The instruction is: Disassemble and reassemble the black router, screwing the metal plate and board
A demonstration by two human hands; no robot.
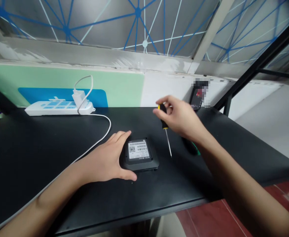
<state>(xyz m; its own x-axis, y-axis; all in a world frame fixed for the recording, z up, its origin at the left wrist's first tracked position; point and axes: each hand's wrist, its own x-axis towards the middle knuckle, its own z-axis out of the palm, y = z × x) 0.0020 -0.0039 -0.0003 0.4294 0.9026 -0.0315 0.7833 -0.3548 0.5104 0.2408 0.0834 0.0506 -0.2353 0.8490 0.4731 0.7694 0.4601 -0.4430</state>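
Observation:
A flat black device (155,161) lies on the black table, its white label (138,149) with codes facing up. My left hand (109,158) curves around its left side, thumb and fingers spread apart; whether the palm touches the casing I cannot tell. Up and to the right, my right hand (181,115) is closed around the black and yellow handle of a screwdriver (167,138). The metal shaft points down, its tip to the right of the device and apart from it. Part of the handle is hidden by my fingers.
A white power strip (47,108) with a plugged-in charger (79,98) stands against the wall. Its white cable (97,141) runs past my left forearm. A phone (197,95) leans at the back right. Below my right wrist lies a dark object with green (193,148), partly hidden.

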